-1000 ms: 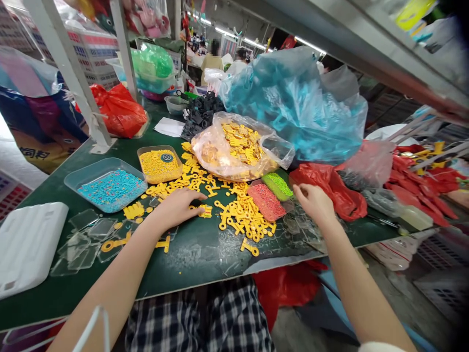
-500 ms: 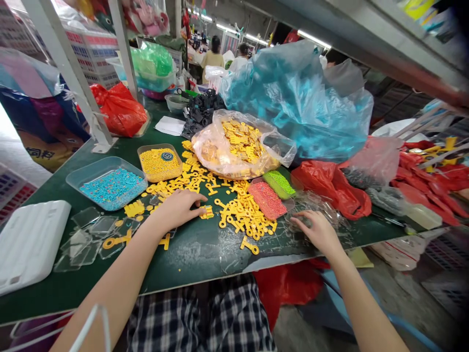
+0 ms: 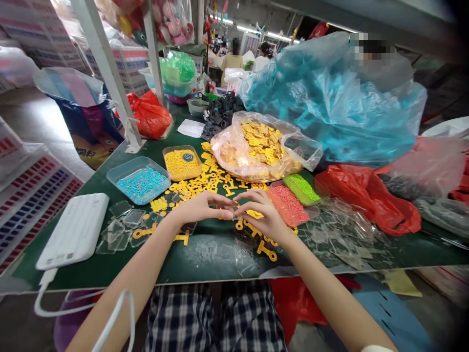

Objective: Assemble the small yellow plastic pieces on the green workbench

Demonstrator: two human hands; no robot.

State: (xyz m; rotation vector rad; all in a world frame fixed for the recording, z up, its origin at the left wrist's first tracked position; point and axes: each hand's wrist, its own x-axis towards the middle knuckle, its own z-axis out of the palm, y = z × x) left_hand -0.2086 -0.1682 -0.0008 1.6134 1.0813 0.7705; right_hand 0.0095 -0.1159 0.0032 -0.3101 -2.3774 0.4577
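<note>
Over the middle of the green table, my left hand (image 3: pixel 207 206) and my right hand (image 3: pixel 262 212) meet, fingertips almost touching. Between them they pinch a small clear piece (image 3: pixel 234 215), mostly hidden by the fingers. Yellow plastic parts (image 3: pixel 208 180) lie loose behind and below the hands. Just right of my right hand is a tray of red beads (image 3: pixel 289 205), with a tray of green beads (image 3: pixel 302 188) behind it. Farther left stand a tray of yellow beads (image 3: pixel 182 164) and a tray of blue beads (image 3: pixel 141 183).
An open clear bag of yellow parts (image 3: pixel 262 146) stands behind the hands, with a large blue bag (image 3: pixel 333 102) beyond. A white power bank (image 3: pixel 75 230) lies left. Clear flat pieces lie at left (image 3: pixel 122 227) and right (image 3: pixel 340 232). People sit in the background.
My right hand has moved left from the clear pieces to meet my left hand, and a small clear piece now shows between them. The view has shifted left.
</note>
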